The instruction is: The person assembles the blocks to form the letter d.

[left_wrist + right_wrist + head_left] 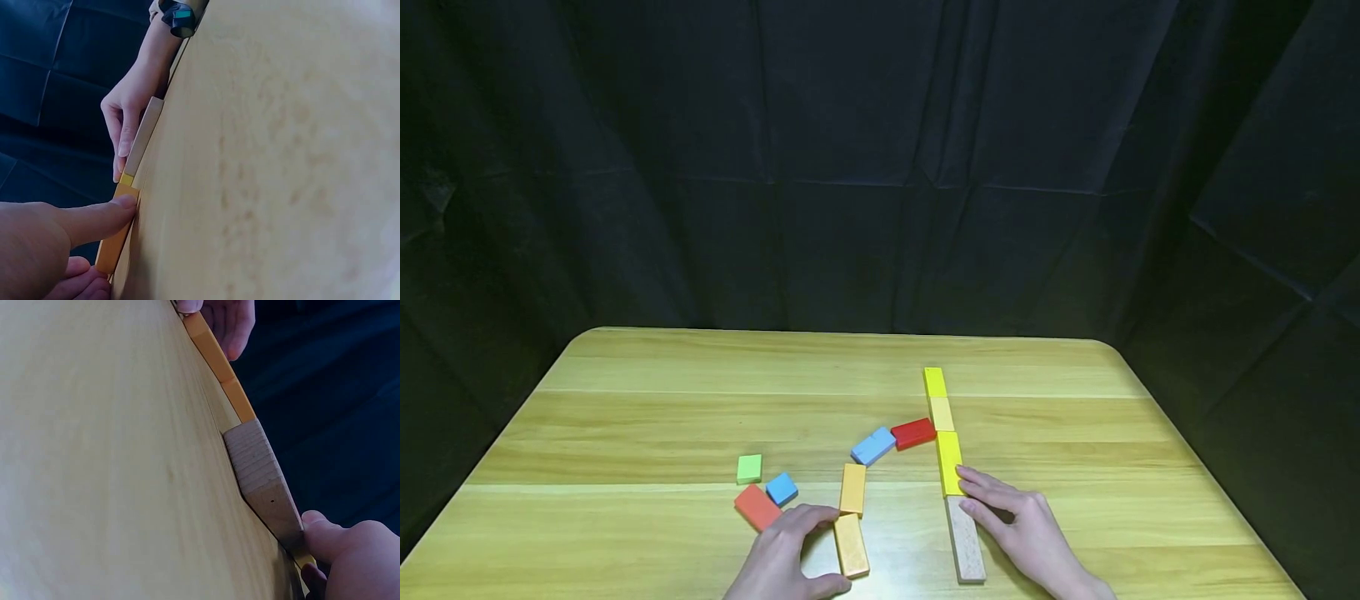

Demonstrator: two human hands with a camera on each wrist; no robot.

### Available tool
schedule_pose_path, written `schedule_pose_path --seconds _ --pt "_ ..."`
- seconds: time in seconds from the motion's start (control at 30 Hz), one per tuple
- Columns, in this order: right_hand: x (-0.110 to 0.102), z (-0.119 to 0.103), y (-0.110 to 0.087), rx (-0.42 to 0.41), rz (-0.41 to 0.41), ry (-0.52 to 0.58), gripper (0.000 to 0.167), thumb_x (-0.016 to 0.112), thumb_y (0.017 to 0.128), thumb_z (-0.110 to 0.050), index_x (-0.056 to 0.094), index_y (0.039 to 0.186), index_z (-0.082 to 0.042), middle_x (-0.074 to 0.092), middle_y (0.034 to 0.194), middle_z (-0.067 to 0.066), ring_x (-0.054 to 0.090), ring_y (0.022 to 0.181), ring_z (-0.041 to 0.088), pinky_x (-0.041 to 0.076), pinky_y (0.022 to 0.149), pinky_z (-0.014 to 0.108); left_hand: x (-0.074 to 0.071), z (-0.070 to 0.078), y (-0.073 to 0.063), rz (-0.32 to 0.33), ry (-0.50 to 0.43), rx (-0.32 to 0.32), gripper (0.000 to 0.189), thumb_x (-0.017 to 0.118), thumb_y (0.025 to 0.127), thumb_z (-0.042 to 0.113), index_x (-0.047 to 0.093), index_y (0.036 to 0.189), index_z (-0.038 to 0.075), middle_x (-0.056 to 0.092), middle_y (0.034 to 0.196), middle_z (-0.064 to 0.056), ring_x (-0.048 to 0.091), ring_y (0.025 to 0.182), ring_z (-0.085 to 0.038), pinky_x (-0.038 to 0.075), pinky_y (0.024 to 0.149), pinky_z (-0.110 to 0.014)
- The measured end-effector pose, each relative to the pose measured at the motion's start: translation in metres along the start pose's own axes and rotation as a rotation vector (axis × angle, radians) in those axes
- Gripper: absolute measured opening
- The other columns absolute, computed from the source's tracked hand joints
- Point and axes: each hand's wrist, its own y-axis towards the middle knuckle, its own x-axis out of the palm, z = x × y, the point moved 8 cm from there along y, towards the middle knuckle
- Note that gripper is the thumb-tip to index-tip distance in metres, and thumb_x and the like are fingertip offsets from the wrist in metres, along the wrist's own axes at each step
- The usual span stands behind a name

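Note:
My left hand [786,554] grips an orange block [852,546] lying flat on the table, thumb at its near end and fingertips at its far end. Another orange block [852,489] meets its far end. The right hand [1030,533] rests its fingertips along the right edge of a long yellow block [950,462], with the thumb at the side of a pale wooden block [964,540]. These two lie end to end. In the right wrist view the thumb touches the wooden block [256,459] near its far end.
Beyond the long yellow block lie a cream block [941,413] and a small yellow block [935,382]. A dark red block [913,433] and a light blue block [873,447] slant between the rows. Left are green [749,468], blue [782,488] and coral [757,507] blocks.

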Motion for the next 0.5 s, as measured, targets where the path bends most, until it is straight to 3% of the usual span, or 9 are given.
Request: schedule_pose_path --seconds 0.5 --pt "0.0014 0.0024 -0.0001 0.035 -0.021 -0.013 0.030 0.074 0.090 -0.028 0.076 0.116 -0.014 0.067 0.129 -0.012 0.064 0.119 0.016 0.036 0.097 0.002 -0.0002 -0.0001 -0.0014 -0.006 -0.005 0.002 0.066 0.090 0.068 0.044 0.066 0.120 0.011 0.069 0.114 0.003 0.062 0.103 -0.017 0.054 0.087 -0.033"
